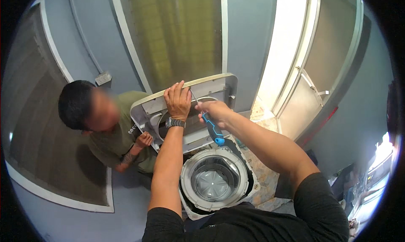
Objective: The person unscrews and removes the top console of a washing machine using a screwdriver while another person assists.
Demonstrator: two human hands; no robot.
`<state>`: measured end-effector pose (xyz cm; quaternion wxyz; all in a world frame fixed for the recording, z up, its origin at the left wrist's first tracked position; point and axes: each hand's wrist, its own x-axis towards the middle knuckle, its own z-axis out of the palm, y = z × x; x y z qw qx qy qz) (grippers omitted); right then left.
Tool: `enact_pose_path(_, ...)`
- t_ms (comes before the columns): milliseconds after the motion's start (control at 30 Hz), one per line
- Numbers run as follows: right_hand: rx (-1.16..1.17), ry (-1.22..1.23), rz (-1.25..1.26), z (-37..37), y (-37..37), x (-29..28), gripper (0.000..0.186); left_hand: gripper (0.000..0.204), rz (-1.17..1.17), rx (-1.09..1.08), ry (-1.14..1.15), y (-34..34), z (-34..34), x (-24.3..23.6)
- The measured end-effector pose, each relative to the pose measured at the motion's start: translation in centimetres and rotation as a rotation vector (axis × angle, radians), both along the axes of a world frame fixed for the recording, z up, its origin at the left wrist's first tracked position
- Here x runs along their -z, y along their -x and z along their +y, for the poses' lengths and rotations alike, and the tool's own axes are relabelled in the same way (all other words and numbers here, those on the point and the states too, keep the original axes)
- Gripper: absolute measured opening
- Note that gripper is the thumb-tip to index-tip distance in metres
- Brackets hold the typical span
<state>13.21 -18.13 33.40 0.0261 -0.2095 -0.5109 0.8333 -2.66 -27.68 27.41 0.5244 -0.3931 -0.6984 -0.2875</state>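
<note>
A white top cover [204, 138] of a top-loading washing machine stands tilted up, its underside facing me. My left hand [178, 100], a watch on its wrist, is closed over the cover's upper edge. In my right hand [215, 114] is a screwdriver [214, 130] with a black and blue handle. Its thin metal shaft points up and left, the tip at the cover's upper rim beside my left fingers; what the tip touches is too small to make out. Below stands the uncovered washing machine [184, 195], its round tub [213, 184] showing.
At the left a person [116, 124] in an olive shirt stands close, with a hand [144, 139] at the cover's lower left side. A yellow-curtained window [177, 35] is behind the cover. A door [312, 82] stands open at the right, over patterned floor tiles [265, 172].
</note>
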Motion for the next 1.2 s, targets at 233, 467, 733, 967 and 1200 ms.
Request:
enact_pose_path(233,-0.077,0.008,0.034,0.4,0.4,0.1,0.015,0.022,0.024,-0.019,-0.01,-0.3,0.1,-0.2)
enact_pose_path(467,-0.042,0.096,0.007,0.7,1.1,1.2,0.012,0.022,0.011,-0.045,-0.001,-0.8,0.6,-0.2)
enact_pose_path(733,-0.09,0.18,0.062,0.5,2.3,1.5,0.011,0.021,0.032,-0.057,0.011,-1.0,1.0,-0.1)
enact_pose_path(967,-0.087,0.23,0.088,0.4,3.7,3.0,0.011,0.02,0.015,-0.067,-0.027,-1.0,1.4,-0.1)
enact_pose_path(1200,-0.093,0.282,0.044,0.6,3.4,2.1,0.015,0.019,0.024,-0.061,-0.013,-1.1,1.2,-0.1)
